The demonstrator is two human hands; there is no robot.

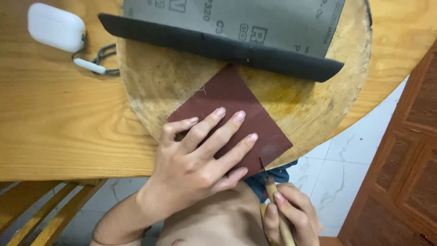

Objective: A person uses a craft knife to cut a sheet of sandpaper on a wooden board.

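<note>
Reddish-brown sandpaper [236,114], a square turned like a diamond, lying flat on round wooden board [318,105]. Pressed down by left hand [200,159], fingers [227,125] spread wide and flat across its lower half, palm hanging off the board's edge at 6 o'clock. Gripped in right hand [289,214], at 5 o'clock from the sandpaper: thin wooden-handled tool [273,196], fingers closed narrowly around the shaft, dark metal tip pointing to 11 o'clock and meeting the sandpaper's lower right edge. At 12 o'clock from the sandpaper, touching its top corner: grey sandpaper sheet [255,23], front edge curled up, dark underside showing. On wooden table [54,123] at 10 o'clock, well apart: white case [54,26] with cord. Below the table at 7 o'clock, wooden chair slats [41,209]; at 4 o'clock, pale marble floor [341,173].
</note>
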